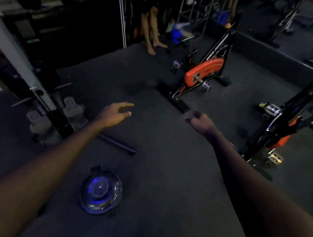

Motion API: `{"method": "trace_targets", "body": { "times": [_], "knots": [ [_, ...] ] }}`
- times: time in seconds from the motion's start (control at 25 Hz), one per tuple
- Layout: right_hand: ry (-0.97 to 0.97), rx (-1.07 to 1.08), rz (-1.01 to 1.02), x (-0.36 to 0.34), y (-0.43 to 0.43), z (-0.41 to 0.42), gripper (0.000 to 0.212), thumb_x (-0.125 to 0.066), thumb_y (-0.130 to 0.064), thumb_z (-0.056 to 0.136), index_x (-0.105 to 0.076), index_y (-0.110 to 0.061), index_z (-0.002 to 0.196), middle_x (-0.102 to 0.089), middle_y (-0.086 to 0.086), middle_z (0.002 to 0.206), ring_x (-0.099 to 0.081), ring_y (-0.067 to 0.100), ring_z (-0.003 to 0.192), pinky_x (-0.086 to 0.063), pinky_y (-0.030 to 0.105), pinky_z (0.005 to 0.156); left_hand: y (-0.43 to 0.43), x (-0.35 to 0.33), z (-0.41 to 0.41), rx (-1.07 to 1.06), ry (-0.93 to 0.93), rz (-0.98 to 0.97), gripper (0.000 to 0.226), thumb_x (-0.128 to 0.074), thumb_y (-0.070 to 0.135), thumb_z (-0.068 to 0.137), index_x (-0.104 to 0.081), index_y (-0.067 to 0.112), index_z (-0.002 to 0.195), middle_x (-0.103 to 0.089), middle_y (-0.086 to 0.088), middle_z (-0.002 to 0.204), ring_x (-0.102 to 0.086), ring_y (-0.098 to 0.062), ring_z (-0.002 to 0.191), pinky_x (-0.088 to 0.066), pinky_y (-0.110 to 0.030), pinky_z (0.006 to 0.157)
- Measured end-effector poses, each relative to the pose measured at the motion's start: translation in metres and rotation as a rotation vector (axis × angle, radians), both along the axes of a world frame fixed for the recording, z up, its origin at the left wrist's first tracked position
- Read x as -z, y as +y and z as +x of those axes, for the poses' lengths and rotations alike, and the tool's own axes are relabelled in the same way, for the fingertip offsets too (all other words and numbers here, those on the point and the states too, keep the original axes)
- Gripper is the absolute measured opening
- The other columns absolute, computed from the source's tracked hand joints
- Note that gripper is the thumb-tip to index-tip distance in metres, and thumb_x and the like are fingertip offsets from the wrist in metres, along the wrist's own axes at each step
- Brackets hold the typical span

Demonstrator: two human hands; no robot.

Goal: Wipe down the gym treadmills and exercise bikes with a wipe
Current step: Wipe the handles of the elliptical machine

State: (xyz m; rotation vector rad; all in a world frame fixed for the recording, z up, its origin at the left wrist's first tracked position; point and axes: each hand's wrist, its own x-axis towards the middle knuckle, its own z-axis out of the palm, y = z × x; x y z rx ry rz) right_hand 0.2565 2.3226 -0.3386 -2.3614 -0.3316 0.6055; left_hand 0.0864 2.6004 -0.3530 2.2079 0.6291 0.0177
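Both my arms reach forward over a dark gym floor. My left hand [115,111] is relaxed with its fingers extended and holds nothing. My right hand [201,120] has its fingers curled in, and nothing shows in its grip. An orange and black exercise bike [204,72] stands ahead of my hands. A second bike [290,121] of the same colours stands at the right, close to my right forearm. No wipe is visible.
A clear round container with a blue glow [101,191] sits on the floor under my left forearm. A black tube [117,144] lies beside a grey machine frame [18,63] at the left. A barefoot person [152,29] stands at the back.
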Motion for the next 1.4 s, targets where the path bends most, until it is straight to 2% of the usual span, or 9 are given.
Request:
{"method": "trace_targets", "body": {
  "times": [0.32,0.48,0.6,0.64,0.72,0.84,1.08,1.24,1.4],
  "knots": [
    [-0.197,0.221,0.046,-0.120,-0.125,0.055,0.064,-0.062,-0.037,0.091,-0.044,-0.003,0.142,-0.049,0.014,0.145,-0.047,0.030,0.133,-0.038,0.029,0.104,-0.073,-0.119,0.118,0.239,-0.126,0.103,0.041,-0.062,0.026,0.094,-0.058,0.032,0.134,-0.061,0.004,0.132,-0.055,-0.013,0.124,-0.041,-0.028,0.104],
    [-0.270,0.403,0.033,-0.171,-0.206,0.056,0.063,-0.063,-0.038,0.090,-0.047,-0.002,0.140,-0.052,0.017,0.142,-0.050,0.032,0.130,-0.041,0.033,0.105,-0.121,-0.155,0.173,0.372,-0.170,0.108,0.041,-0.065,0.026,0.092,-0.060,0.032,0.132,-0.065,0.001,0.127,-0.059,-0.013,0.118,-0.043,-0.026,0.100],
    [-0.330,0.559,0.016,-0.203,-0.270,0.039,0.052,-0.064,-0.036,0.086,-0.059,-0.003,0.126,-0.062,0.017,0.127,-0.057,0.033,0.120,-0.046,0.035,0.097,-0.175,-0.187,0.209,0.516,-0.213,0.128,0.045,-0.066,0.032,0.087,-0.060,0.034,0.132,-0.066,0.000,0.125,-0.061,-0.015,0.113,-0.046,-0.032,0.100],
    [-0.343,0.603,0.009,-0.214,-0.290,0.028,0.048,-0.064,-0.033,0.087,-0.060,-0.002,0.123,-0.064,0.016,0.124,-0.058,0.032,0.118,-0.046,0.035,0.096,-0.197,-0.198,0.219,0.567,-0.242,0.133,0.044,-0.065,0.029,0.089,-0.060,0.032,0.132,-0.066,0.000,0.124,-0.061,-0.016,0.113,-0.046,-0.030,0.098],
    [-0.380,0.696,-0.005,-0.234,-0.331,0.007,0.052,-0.062,-0.032,0.089,-0.054,-0.003,0.132,-0.059,0.015,0.133,-0.054,0.031,0.123,-0.042,0.033,0.099,-0.243,-0.216,0.232,0.670,-0.297,0.117,0.041,-0.064,0.024,0.092,-0.061,0.030,0.132,-0.066,-0.001,0.123,-0.060,-0.017,0.116,-0.044,-0.028,0.097],
    [-0.396,0.818,-0.036,-0.256,-0.387,-0.028,0.062,-0.063,-0.038,0.087,-0.048,-0.008,0.140,-0.056,0.012,0.137,-0.052,0.029,0.127,-0.041,0.030,0.100,-0.310,-0.232,0.246,0.811,-0.349,0.109,0.040,-0.064,0.026,0.092,-0.060,0.032,0.131,-0.066,-0.004,0.124,-0.059,-0.017,0.119,-0.046,-0.036,0.102],
    [-0.445,1.082,-0.118,-0.285,-0.501,-0.133,0.039,-0.063,-0.031,0.087,-0.061,-0.008,0.118,-0.063,0.007,0.113,-0.059,0.024,0.109,-0.040,0.027,0.081,-0.464,-0.266,0.230,1.120,-0.453,0.036,0.041,-0.064,0.019,0.092,-0.060,0.026,0.132,-0.066,0.000,0.118,-0.060,-0.016,0.114,-0.044,-0.031,0.101],
    [-0.463,1.220,-0.174,-0.296,-0.558,-0.196,0.054,-0.063,-0.036,0.087,-0.055,-0.006,0.131,-0.059,0.013,0.131,-0.055,0.030,0.121,-0.038,0.028,0.087,-0.555,-0.281,0.211,1.268,-0.483,0.009,0.042,-0.066,0.023,0.092,-0.059,0.030,0.132,-0.066,-0.002,0.120,-0.058,-0.015,0.118,-0.044,-0.035,0.105],
    [-0.481,1.341,-0.206,-0.307,-0.619,-0.255,0.047,-0.063,-0.035,0.084,-0.059,-0.007,0.121,-0.063,0.010,0.115,-0.059,0.028,0.107,-0.042,0.030,0.085,-0.645,-0.300,0.182,1.395,-0.519,0.008,0.042,-0.064,0.025,0.093,-0.058,0.031,0.134,-0.062,0.003,0.116,-0.055,-0.010,0.116,-0.043,-0.033,0.104]
  ]
}}
